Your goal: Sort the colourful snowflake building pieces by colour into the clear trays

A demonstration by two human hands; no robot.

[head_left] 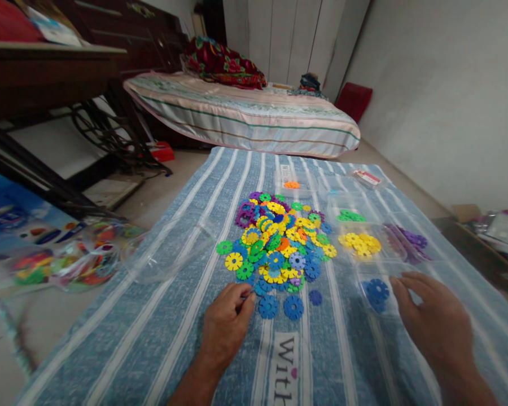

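Observation:
A heap of flat, notched, flower-shaped plastic discs (275, 225) in yellow, green, blue, purple and orange lies mid-table. My left hand (226, 318) is at the heap's near-left edge, thumb and forefinger pinched together; whatever they hold is too small to make out. Beside it lie two loose blue discs, one of them this blue disc (293, 307). My right hand (436, 318) hovers at the right edge of a clear tray (364, 313) with several blue discs (377, 294) inside. Its thumb and forefinger are slightly apart, with no disc visible between them.
Clear trays hold yellow discs (359, 244), green discs (350, 215), purple discs (412, 238) and an orange disc (292, 184). A clear plastic bag or lid (169, 254) lies left on the striped tablecloth (122, 344). Filled bags (84, 259) stand beyond the left edge.

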